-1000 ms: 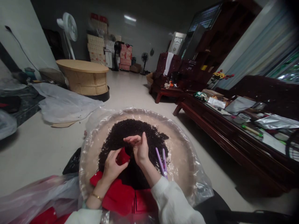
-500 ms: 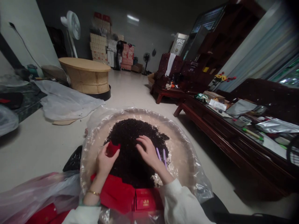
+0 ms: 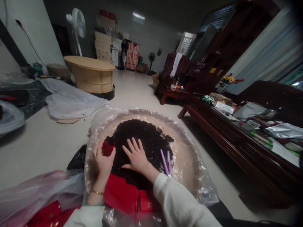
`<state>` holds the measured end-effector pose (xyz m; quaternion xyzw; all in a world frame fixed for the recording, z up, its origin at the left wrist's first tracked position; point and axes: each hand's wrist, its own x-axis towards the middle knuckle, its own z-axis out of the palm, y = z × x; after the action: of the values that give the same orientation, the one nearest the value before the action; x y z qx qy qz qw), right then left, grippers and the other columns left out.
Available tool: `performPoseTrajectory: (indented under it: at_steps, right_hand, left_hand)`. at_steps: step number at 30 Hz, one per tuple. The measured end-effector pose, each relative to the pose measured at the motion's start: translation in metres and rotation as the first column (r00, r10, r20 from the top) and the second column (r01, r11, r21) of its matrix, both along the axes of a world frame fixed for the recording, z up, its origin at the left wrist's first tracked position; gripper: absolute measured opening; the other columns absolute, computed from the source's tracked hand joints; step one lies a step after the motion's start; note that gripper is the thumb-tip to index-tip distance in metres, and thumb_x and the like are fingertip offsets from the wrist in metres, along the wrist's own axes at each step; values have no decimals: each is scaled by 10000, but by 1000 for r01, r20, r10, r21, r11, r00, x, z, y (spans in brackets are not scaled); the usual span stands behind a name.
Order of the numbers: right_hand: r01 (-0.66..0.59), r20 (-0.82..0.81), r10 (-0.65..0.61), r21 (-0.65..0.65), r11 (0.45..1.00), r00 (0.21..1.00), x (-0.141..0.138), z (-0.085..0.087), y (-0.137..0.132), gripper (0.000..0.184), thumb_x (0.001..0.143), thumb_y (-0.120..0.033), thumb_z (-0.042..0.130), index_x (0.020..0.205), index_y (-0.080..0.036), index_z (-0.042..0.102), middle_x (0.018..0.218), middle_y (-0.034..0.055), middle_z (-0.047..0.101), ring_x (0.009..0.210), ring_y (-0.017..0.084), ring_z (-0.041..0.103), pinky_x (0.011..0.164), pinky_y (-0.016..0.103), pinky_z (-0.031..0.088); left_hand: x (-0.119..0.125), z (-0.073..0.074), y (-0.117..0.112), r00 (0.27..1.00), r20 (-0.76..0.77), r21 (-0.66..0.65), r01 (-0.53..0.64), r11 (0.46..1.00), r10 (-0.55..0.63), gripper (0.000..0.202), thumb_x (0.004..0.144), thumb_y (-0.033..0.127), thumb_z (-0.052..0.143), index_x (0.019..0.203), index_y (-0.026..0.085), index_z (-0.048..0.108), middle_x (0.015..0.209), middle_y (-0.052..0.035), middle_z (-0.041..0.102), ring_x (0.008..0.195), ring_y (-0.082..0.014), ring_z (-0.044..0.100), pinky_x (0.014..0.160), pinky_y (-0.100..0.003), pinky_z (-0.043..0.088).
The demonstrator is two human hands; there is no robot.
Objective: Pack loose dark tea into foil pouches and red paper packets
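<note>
1. Near centre of the head view: round shallow tan tray lined with clear plastic film (image 3: 187,148), carrying a large heap of dark loose dried leaves (image 3: 144,138). The heap is big and mostly undisturbed on its far side.
2. Left hand (image 3: 103,160): grip clenched around a small red foil pouch (image 3: 107,147), held at the near-left edge of the heap, mouth toward the leaves. Whether any leaf is inside the pouch cannot be told.
3. Right hand (image 3: 136,156): grip released, fingers spread flat, palm down on the leaves just right of the pouch. It holds nothing.
4. Flat red packets (image 3: 123,194) lie stacked at the near rim of the tray, partly under the wrists; more red shows under clear plastic at near left. Filled or empty cannot be told.
5. Two lilac plastic sticks (image 3: 165,160) rest on the right edge of the heap, untouched.
6. Judgement: filling of this pouch looks to be at its start; most leaves remain unpacked, and the sealing of the pouch is not yet done.
7. Long dark wooden surface (image 3: 227,132) at right, cluttered with silver bags, well apart from both hands.
</note>
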<state>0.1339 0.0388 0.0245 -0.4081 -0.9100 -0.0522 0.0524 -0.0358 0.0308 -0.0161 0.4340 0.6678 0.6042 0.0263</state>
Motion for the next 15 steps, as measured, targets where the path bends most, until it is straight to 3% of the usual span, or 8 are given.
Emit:
performPoseTrajectory:
  at_steps: [8, 11, 15]
  right_hand:
    - [-39, 185, 59, -109, 993, 981, -54, -10, 18, 926, 734, -756, 531, 1437, -171, 389, 1479, 216, 370, 1362, 425, 299, 1104, 627, 98]
    - [-157, 224, 180, -118, 981, 958, -67, -19, 15, 800, 767, -709, 538, 1311, -122, 541, 1371, 219, 499, 1271, 397, 416, 1070, 583, 239]
    - [-292, 178, 304, -87, 952, 936, -70, -28, 10, 506, 895, -530, 503, 1105, -99, 665, 1206, 192, 616, 1119, 298, 523, 878, 411, 438]
  left_hand:
    - [2, 2, -1, 999, 46, 43, -15, 999, 13, 535, 670, 420, 676, 1108, 123, 606, 1051, -126, 553, 879, -243, 588, 716, -393, 552]
    - [0, 1, 0, 1000, 24, 46, -16, 999, 15, 534, 668, 421, 680, 1104, 121, 608, 1043, -123, 551, 887, -247, 590, 718, -392, 553]
    - [1, 2, -1, 1000, 0, 36, -19, 999, 19, 532, 669, 429, 684, 1101, 127, 612, 1035, -118, 551, 890, -248, 589, 713, -384, 553]
